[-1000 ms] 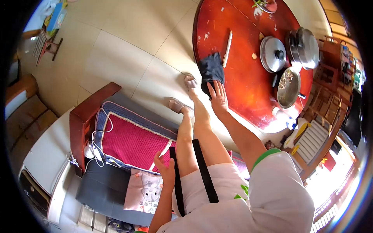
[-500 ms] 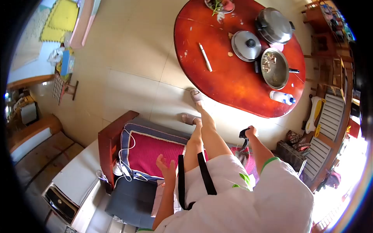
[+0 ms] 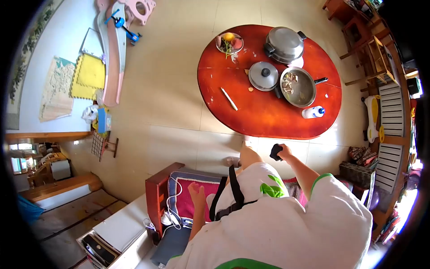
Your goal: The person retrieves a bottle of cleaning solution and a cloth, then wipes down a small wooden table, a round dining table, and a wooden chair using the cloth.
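Note:
My right hand (image 3: 284, 153) is closed around a small dark black object (image 3: 276, 153), whose kind I cannot make out, just short of the red oval table (image 3: 264, 123). Hanging over the maroon seat cushion (image 3: 215, 192), my left hand (image 3: 196, 193) holds nothing, its fingers apart. On the table, a white bottle with a blue cap (image 3: 312, 112) lies on its side closest to my right hand. Behind it stands an uncovered pan (image 3: 307, 92) with food scraps. A metal lid with a black knob (image 3: 264, 78) lies beside the pan.
A lidded pot (image 3: 285, 42), a fruit plate (image 3: 230, 44) and a white pen-like stick (image 3: 229, 98) are also on the table. The wooden armrest (image 3: 156, 197) with a white cable is at my left. A yellow-and-white toy (image 3: 372, 119) leans at the right.
My body has risen and moved toward the table, and the view has shifted. My right hand has come nearer the table edge with the black object still in it.

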Demonstrator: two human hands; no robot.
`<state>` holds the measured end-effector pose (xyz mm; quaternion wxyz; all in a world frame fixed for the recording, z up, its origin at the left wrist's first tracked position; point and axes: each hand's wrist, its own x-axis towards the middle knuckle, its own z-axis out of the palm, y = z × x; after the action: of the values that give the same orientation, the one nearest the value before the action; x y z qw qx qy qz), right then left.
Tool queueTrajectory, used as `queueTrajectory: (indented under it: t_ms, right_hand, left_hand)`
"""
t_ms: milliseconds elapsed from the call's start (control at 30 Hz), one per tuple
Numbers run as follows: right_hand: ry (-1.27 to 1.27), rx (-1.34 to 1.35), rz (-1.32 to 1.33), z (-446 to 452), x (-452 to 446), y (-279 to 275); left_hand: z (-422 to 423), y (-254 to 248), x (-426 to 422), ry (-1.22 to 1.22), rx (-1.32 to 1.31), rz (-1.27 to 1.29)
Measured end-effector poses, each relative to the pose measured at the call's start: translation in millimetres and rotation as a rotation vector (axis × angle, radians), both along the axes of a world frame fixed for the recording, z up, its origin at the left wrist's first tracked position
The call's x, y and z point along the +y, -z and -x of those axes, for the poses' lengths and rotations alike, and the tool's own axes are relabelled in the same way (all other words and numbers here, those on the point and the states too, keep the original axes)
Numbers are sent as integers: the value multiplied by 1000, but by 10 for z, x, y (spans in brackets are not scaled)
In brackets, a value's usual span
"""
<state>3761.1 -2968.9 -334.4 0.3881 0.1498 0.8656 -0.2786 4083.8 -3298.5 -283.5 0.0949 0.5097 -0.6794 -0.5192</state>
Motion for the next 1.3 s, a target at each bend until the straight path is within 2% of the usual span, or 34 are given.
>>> queueTrajectory:
  t_ms: [33,167,233,300,367,467,533,600,667,700,733,767,867,933,1000,1033,1067,1167,1233,1267,1300]
  right_hand:
    - [-60,61,40,-18,129,268]
    - [-55,12,-27,47,322,495]
    - [-34,-51,-34,136,415,533]
    - [36,-126,-38,284,379,327]
    - [79,-144,-10,431,420,333]
    - [98,-33,31,639,388,285]
    - [152,-37,68,774,337,262]
    - [196,-43,92,887,290,201]
    - [305,5,163,922,191,134]
    - [337,7,194,927,138,112]
    - [322,3,180,921,96,59]
    - [350,-15,159,907,21,19]
    - [362,-33,93,791,-179,92]
    - [308,-33,0,666,-277,333]
    - [366,-155,3,589,-570,270]
    - [369,-133,30,558,-848,60]
    - [393,-128,29,535,-1059,82]
    - [301,-161,37,427,-1519,4]
    - [232,25,22,333,-1802,102]
    - [199,165,30,177,-1790,316]
    - [320,67,23,122,-1985,45]
  left_hand:
    - [80,-40,-35,-20,15,-22]
    - [274,-206,-152,9,-86,-34]
    - [-76,350,-299,47,-56,-28]
    - [-29,462,-391,80,-28,-33]
    - [131,149,-333,280,-117,-12]
    - [353,-60,-237,181,-201,-10]
    - [258,229,-365,163,-120,-59]
    - [189,499,-414,36,-203,-307]
    - [396,201,-523,135,-164,-28]
    - [71,934,-537,-12,-199,123]
    - [-50,1118,-711,17,-194,-150]
    - [45,907,-809,27,-208,-170]
    - [175,735,-1261,57,-225,-209]
    - [-3,937,-1598,127,-220,-231]
    - [-360,1375,-2081,243,-184,-280]
    - [-570,1620,-2356,321,-144,-312]
    - [-681,1723,-2655,396,-124,-342]
    - [-868,1257,-3080,487,-283,-118]
    - [-887,1185,-3532,580,-327,-24]
    - [-942,1149,-3786,352,-271,-328]
    - [-826,1131,-4132,292,-258,-487]
